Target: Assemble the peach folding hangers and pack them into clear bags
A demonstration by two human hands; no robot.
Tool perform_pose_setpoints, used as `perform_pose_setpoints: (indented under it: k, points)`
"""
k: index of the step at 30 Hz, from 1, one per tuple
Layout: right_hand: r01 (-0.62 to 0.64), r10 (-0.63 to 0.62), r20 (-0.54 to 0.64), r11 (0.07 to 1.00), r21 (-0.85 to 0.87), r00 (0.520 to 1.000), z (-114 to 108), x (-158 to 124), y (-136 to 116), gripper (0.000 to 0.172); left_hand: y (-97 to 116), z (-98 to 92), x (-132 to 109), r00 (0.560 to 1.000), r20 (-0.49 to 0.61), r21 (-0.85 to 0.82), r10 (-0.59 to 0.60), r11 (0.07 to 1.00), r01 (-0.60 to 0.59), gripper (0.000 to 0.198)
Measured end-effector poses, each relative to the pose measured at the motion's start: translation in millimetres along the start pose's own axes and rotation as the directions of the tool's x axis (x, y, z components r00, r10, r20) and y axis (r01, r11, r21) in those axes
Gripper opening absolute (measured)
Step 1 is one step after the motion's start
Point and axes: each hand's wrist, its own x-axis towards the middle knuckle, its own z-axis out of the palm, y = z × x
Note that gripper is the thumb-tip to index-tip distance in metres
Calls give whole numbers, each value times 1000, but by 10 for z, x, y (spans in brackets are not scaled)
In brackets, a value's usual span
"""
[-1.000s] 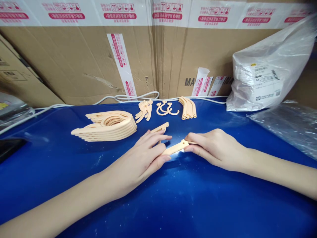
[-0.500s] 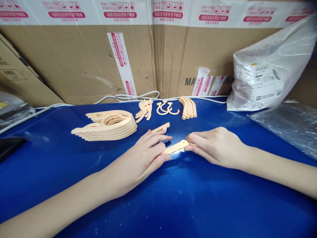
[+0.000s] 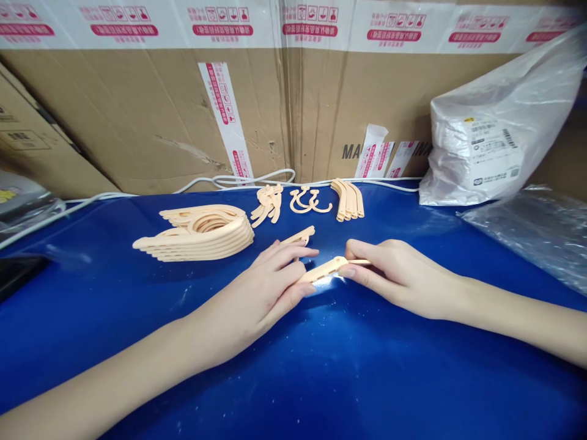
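Note:
My left hand [image 3: 268, 284] is closed on a beige plastic hanger piece [image 3: 326, 269], with the thumb below it and the index finger stretched out above. Another beige arm [image 3: 302, 234] of similar plastic shows beyond my fingers; whether it joins the held piece is hidden. From the held piece's right end a thin beige part [image 3: 360, 262] sticks out. My right hand [image 3: 403, 275] pinches around that end, its thumb tip against the joint and the index finger curled over. The thin part's far end is hidden in the right hand.
Left of my hands lies a stack of beige folded hangers [image 3: 197, 241]. Behind are curved pieces [image 3: 268, 203], beige hooks [image 3: 305, 201] and a row of arms [image 3: 349, 200]. A white cable [image 3: 229, 180] runs before cardboard boxes [image 3: 151, 116]. A plastic-wrapped parcel [image 3: 486, 146] stands right.
My right hand has shifted slightly and loosened its curl, baring more of the thin part. The held piece has rolled a little, showing its slotted edge. My left hand is almost still.

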Motion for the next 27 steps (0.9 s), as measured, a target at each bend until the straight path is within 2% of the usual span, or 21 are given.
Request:
perform_pose_setpoints:
  k: [3, 5, 11, 16, 27]
  points:
    - [-40, 37, 22, 984, 174, 999, -9, 14, 5, 36, -7, 13, 8, 1000, -4, 5, 13, 1000, -13, 37]
    - [-37, 31, 33, 979, 202, 999, -23, 22, 8, 34, -5, 16, 10, 1000, -7, 10, 15, 1000, -15, 37]
    - [65, -69, 46, 995, 78, 997, -71, 24, 4, 33, 8, 0, -3, 1000, 6, -6, 25, 1000, -25, 34]
    - [123, -130, 64, 987, 105, 989, -58, 26, 34, 31, 9, -11, 6, 999, 25, -14, 25, 1000, -25, 32]
    - [198, -195, 51, 978, -65, 980, -26, 10, 61, 34, 16, -2, -13, 999, 8, -5, 46, 999, -46, 31]
